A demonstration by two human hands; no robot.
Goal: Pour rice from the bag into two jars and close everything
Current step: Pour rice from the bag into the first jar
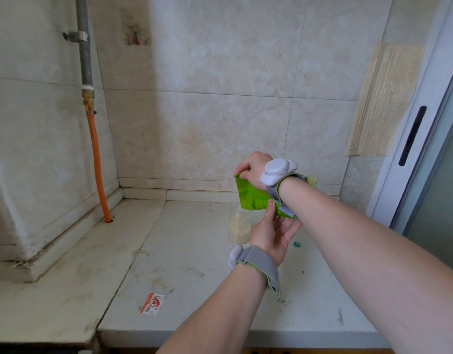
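Tiled counter (194, 264), jar (239, 227) half-hidden behind the bag (251, 198) — left hand (271, 233) and right hand (256, 169) both grasp that bag.

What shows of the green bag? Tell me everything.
The bag is a bright green, glossy plastic pouch with faint print, held tilted in the air above the part-filled jar. The right hand grips its top corner; the left hand pinches its lower edge, thumb on the front. The right wrist hides much of it; a pale end shows past the wrist.
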